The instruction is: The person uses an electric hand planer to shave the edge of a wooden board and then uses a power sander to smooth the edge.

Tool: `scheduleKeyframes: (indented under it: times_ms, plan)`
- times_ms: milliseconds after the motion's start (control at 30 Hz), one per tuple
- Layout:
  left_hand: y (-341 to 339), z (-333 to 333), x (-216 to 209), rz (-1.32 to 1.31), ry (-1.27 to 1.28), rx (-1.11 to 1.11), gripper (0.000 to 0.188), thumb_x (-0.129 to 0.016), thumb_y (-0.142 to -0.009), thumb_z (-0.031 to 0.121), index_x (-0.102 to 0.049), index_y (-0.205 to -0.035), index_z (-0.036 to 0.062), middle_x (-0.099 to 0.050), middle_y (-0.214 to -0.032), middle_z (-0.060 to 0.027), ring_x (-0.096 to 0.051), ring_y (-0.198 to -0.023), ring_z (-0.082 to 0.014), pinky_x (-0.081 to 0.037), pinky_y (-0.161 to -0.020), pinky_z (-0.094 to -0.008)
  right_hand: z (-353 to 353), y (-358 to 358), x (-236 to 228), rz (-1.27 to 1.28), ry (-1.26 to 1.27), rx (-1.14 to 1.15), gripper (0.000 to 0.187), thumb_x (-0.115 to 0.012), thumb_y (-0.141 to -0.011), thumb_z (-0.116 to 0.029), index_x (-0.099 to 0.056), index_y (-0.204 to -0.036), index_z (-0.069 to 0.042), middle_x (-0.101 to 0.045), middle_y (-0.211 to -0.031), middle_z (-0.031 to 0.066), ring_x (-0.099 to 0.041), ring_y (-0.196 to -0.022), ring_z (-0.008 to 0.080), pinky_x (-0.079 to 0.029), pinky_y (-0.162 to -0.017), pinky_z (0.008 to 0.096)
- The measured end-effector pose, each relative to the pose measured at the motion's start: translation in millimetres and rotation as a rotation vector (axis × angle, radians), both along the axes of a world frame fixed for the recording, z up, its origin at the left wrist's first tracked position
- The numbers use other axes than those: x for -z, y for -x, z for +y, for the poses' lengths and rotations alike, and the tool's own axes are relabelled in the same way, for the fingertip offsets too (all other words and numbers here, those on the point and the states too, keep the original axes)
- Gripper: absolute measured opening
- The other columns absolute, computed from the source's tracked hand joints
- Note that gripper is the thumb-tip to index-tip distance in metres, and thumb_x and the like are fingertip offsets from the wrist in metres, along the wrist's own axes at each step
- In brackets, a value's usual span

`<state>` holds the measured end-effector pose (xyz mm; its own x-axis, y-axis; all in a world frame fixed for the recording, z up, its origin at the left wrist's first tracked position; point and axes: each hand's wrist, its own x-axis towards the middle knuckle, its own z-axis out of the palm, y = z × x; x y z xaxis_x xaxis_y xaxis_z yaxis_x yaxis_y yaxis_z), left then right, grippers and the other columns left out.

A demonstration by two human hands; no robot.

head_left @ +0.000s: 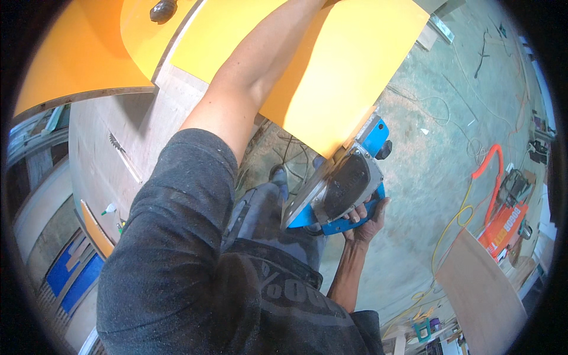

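Note:
My right hand (371, 226) is closed around the handle of a blue electric hand planer (349, 186) with a black side cover. The planer is turned on its side, with its front part against the edge of a yellow-faced panel (337, 71), near the panel's closest right corner. My left arm stretches forward over this panel. Only a sliver of my left hand (332, 2) shows at the top edge, its fingers cut off, so its grip is hidden.
A pale wooden worktop (100, 154) at left carries a toothed blade piece (115, 142) and a curved yellow panel (77, 53). On the floor at right lie cables, an orange hose (494, 160) and an orange-red box (503, 228). A thin board (476, 290) leans at lower right.

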<state>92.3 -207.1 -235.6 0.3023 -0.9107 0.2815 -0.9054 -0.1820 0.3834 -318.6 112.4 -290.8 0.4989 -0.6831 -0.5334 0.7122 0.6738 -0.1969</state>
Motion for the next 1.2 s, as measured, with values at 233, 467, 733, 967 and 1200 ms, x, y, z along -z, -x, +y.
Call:
scheduleKeyframes:
  times_ms: [233,467,733,967,1200]
  plan:
    - [4,12,-12,-0.035,0.011,-0.014,0.077,-0.067,-0.083,0.063,-0.063,-0.139,0.0092,-0.057,-0.148,-0.0111,-0.041,-0.144,-0.0323,-0.025,-0.121,-0.0585,-5,-3,-6,0.034,0.028,-0.011,0.055,-0.044,-0.106,-0.061,-0.056,-0.104,-0.007,-0.051,-0.063,-0.0013,-0.052,-0.051,0.0136,-0.048,-0.056,0.0329]
    - [4,21,-22,-0.056,0.012,-0.023,0.076,-0.067,-0.084,0.063,-0.064,-0.138,0.0093,-0.057,-0.149,-0.0114,-0.041,-0.143,-0.0345,-0.026,-0.120,-0.0583,-7,-8,-15,0.107,0.038,-0.012,0.056,-0.047,-0.104,-0.062,-0.060,-0.102,-0.008,-0.049,-0.061,-0.0036,-0.051,-0.049,0.0105,-0.047,-0.050,0.0289]
    - [9,40,-36,-0.069,0.023,-0.011,0.076,-0.066,-0.085,0.063,-0.063,-0.139,0.0092,-0.057,-0.148,-0.0106,-0.041,-0.143,-0.0352,-0.026,-0.119,-0.0581,-9,-6,-11,0.043,0.062,-0.011,0.054,-0.038,-0.108,-0.060,-0.055,-0.105,-0.009,-0.048,-0.061,-0.0024,-0.052,-0.051,0.0134,-0.051,-0.059,0.0340]
    - [11,49,-42,-0.080,0.022,-0.002,0.075,-0.066,-0.085,0.063,-0.064,-0.138,0.0093,-0.058,-0.148,-0.0100,-0.041,-0.142,-0.0350,-0.027,-0.119,-0.0581,-11,-7,-13,0.002,0.089,-0.018,0.055,-0.038,-0.108,-0.060,-0.055,-0.105,-0.008,-0.048,-0.063,-0.0023,-0.052,-0.052,0.0132,-0.052,-0.060,0.0341]
    - [13,58,-47,-0.086,0.040,-0.011,0.075,-0.066,-0.085,0.062,-0.064,-0.138,0.0089,-0.057,-0.148,-0.0104,-0.040,-0.142,-0.0359,-0.026,-0.119,-0.0583,-13,-13,-16,-0.014,0.138,-0.022,0.054,-0.045,-0.106,-0.061,-0.057,-0.105,-0.008,-0.049,-0.064,-0.0034,-0.054,-0.053,0.0102,-0.052,-0.056,0.0299]
